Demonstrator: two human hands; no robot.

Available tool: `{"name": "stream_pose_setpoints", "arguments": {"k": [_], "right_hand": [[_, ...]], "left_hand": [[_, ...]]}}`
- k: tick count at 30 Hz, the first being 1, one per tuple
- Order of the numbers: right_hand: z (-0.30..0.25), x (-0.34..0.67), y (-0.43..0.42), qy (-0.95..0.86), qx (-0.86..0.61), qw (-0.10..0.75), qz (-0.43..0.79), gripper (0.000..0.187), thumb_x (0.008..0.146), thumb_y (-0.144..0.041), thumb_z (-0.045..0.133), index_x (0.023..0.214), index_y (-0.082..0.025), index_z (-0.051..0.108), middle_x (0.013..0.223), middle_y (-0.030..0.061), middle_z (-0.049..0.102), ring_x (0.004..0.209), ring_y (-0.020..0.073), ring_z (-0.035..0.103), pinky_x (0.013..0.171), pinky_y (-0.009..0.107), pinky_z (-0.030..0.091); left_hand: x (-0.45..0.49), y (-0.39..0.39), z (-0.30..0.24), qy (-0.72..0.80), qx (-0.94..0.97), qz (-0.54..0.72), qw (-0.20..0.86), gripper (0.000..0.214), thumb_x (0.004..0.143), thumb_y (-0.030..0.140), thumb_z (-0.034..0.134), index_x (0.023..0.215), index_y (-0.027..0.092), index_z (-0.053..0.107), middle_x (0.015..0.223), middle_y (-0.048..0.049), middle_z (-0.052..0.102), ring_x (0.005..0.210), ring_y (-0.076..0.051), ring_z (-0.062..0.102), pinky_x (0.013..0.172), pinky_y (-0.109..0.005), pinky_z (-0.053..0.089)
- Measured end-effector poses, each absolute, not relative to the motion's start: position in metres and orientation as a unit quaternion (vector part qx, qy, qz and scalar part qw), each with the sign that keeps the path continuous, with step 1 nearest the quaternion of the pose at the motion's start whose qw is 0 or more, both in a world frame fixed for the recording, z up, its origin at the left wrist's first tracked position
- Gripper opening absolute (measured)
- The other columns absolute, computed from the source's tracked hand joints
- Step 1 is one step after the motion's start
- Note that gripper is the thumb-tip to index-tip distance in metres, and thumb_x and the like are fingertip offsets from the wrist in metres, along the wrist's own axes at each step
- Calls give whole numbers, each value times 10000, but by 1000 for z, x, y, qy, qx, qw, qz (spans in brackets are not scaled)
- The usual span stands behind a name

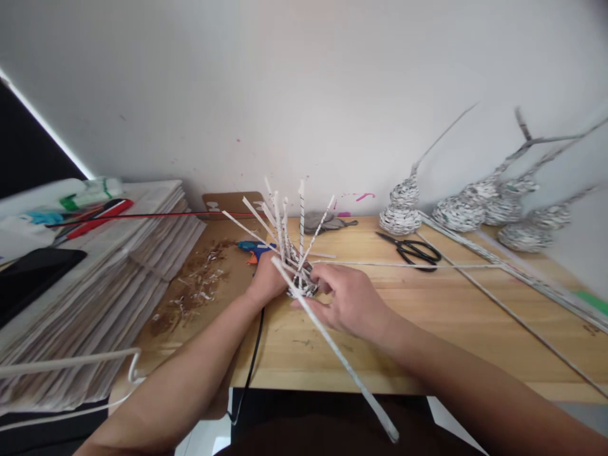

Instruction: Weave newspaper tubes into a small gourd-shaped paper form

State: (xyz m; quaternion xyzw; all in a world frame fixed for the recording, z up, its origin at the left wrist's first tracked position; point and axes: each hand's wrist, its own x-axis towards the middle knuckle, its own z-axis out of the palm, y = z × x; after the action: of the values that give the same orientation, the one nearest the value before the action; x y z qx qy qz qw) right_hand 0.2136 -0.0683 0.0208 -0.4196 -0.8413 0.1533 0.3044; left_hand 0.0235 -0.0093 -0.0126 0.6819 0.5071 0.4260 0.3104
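A small base woven from rolled newspaper strips [304,289] stands on the wooden table between my hands, with several paper tubes [280,228] fanning upward from it. My left hand [270,278] is wrapped round its left side, and the stakes partly hide the fingers. From the right, my right hand [351,297] pinches at the weave, thumb low and fingers curled near the rim. One long paper tube [342,361] slants from the weave toward me, past the table's front edge. Another thin paper strip [403,264] runs out to the right.
Gourd-shaped woven pieces [400,215] stand along the wall at the right, near black scissors [418,252] and long paper rods [513,313]. Behind my left hand lies a blue and orange glue gun [256,248]. Stacked newspapers [142,266] fill the left, with a phone [38,278] on top.
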Motion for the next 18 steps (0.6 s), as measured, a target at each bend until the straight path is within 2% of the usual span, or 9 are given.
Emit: {"name": "stream_pose_setpoints", "arguments": {"k": [2,3,6,8,9,11,13,15,18], "right_hand": [[24,219,-69,-828,-423,312,196,428,809,-555,750,1025,-202,637,822,26,665,726,180,612,683,303,440],[27,222,-71,-823,-421,304,228,490,797,-535,769,1132,-209,623,851,26,667,732,178,611,686,303,445],[39,227,-88,-774,-410,262,405,666,868,-524,701,1412,-230,456,957,49,690,791,184,641,722,319,487],[49,228,-109,-708,-379,211,558,570,971,-501,560,1453,-234,417,1021,76,713,887,193,672,786,335,515],[54,229,-120,-679,-353,164,623,558,981,-484,548,1465,-238,417,1081,91,716,960,201,678,832,342,520],[62,235,-136,-636,-337,87,689,613,927,-430,645,1475,-270,421,1061,71,733,911,196,705,786,320,542],[65,252,-140,-646,-380,70,658,409,991,-391,504,1380,-272,545,871,39,735,770,182,709,696,308,551],[65,283,-127,-730,-460,113,492,313,993,-389,463,1201,-286,674,804,37,728,698,197,692,651,330,536],[63,344,-95,-800,-552,158,175,277,957,-350,496,1090,-290,731,1034,104,762,950,298,701,839,470,513]], "left_hand": [[25,-10,-13,504,681,430,313,90,673,252,675,684,163,679,696,-45,734,674,-193,686,630,-265,535],[24,-9,-14,505,676,435,315,94,677,257,680,683,164,681,692,-45,733,672,-193,687,628,-265,535],[21,-4,-21,520,650,456,315,132,704,298,705,694,166,694,681,-43,735,658,-195,690,606,-261,527],[18,0,-25,523,640,472,307,150,703,313,727,705,165,699,684,-43,739,661,-198,696,607,-263,531],[16,2,-27,524,639,475,302,155,702,316,733,712,164,703,688,-45,742,666,-202,701,612,-266,538],[13,4,-28,528,640,476,293,151,702,306,729,734,159,716,703,-51,753,685,-214,715,634,-279,556],[11,5,-26,533,646,464,287,136,696,276,721,759,155,736,735,-59,770,733,-232,734,680,-298,575],[11,5,-23,538,650,456,283,133,692,246,713,777,153,754,780,-72,786,783,-249,748,728,-317,587],[14,3,-22,543,643,459,287,144,709,245,711,801,151,769,826,-85,798,807,-256,759,737,-319,594]]}}
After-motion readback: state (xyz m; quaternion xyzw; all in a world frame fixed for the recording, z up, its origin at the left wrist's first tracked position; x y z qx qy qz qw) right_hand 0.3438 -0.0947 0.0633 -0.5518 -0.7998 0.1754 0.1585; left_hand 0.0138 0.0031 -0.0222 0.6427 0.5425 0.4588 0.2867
